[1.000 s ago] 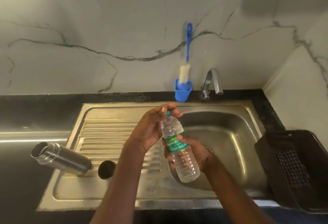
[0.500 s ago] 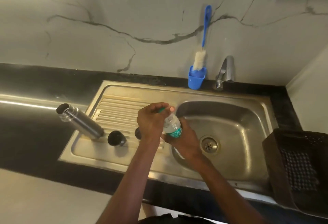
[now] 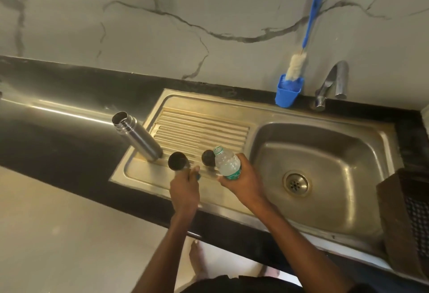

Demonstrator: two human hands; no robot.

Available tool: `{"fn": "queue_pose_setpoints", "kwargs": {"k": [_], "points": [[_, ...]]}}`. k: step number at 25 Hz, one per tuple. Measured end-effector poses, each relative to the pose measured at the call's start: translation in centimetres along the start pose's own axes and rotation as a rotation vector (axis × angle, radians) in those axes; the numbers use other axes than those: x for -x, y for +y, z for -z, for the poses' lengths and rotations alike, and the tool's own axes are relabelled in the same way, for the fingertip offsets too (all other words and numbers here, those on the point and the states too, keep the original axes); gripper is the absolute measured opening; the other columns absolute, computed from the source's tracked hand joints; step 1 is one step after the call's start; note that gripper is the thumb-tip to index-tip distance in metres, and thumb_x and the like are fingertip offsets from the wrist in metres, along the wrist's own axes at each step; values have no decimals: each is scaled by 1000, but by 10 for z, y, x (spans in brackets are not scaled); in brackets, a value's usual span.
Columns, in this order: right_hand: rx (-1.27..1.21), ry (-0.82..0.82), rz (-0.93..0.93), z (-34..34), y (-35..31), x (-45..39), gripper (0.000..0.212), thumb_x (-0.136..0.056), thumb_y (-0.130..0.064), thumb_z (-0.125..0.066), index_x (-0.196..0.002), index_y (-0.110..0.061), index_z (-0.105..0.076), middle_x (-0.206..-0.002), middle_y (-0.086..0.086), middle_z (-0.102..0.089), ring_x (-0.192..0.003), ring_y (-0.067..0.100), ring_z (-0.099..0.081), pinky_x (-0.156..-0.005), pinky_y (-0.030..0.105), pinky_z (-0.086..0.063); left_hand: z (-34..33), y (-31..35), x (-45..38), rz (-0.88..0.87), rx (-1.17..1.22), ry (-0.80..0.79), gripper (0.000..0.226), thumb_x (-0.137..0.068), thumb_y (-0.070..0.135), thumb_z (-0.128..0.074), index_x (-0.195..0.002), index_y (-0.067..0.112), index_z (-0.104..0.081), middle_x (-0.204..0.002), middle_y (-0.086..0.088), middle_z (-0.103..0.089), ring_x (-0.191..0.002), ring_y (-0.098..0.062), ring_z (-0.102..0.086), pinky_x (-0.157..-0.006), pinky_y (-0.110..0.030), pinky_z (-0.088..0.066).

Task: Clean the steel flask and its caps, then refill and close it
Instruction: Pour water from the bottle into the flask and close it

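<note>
Flask is standing on drainboard left edge, mouth open. Two caps are sitting right of it. Bottle is sitting in right hand, just right of caps. Left hand is hovering before them. Basin is lying right; brush holder and tap are standing behind it.

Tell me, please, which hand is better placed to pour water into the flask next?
Right. The right hand grips the uncapped bottle; the left hand pinches a small cap, nearer the open flask.
</note>
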State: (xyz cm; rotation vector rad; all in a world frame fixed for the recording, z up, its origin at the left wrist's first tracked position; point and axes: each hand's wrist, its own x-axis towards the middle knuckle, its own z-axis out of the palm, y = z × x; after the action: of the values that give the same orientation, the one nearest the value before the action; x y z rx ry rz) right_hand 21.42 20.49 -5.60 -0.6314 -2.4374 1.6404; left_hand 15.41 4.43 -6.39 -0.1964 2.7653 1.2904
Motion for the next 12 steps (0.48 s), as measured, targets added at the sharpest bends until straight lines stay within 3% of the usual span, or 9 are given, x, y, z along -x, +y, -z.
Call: {"fn": "queue_pose_setpoints", "kwargs": {"k": [2, 5, 10, 12], "points": [[-18, 23, -10, -8, -5, -4, 56, -68, -38, -91, -111, -39, -55, -100, -16, -68, -90, 2, -67, -70, 24, -53, -4, -23, -14, 11, -142, -115, 24, -108, 33, -58, -92, 20, -72, -91, -1, -74, -82, -17, -69, -62, -26, -42], [-14, 66, -25, -22, -13, -9, 58, -65, -44, -90, -111, -38, -56, -100, -14, -69, -91, 6, -68, -75, 36, -60, -8, -35, -25, -124, -328, -198, 14, -105, 34, -62, -103, 22, -70, -99, 2, -75, -81, -13, -65, -67, -28, -41], [7, 94, -35, -38, -24, -14, 59, -64, -44, -91, -111, -38, -55, -101, -15, -69, -93, 7, -69, -80, 43, -61, -4, -48, -34, -313, -469, -194, 33, -106, 51, -51, -124, 23, -56, -98, 5, -75, -84, -16, -74, -65, -27, -47], [16, 108, -34, -44, -30, -17, 60, -66, -43, -91, -114, -41, -55, -103, -18, -68, -96, 6, -69, -81, 41, -62, 10, -54, -38, -381, -438, -111, 40, -108, 56, -41, -120, 23, -60, -79, 11, -68, -66, -9, -68, -56, -18, -41]]}}
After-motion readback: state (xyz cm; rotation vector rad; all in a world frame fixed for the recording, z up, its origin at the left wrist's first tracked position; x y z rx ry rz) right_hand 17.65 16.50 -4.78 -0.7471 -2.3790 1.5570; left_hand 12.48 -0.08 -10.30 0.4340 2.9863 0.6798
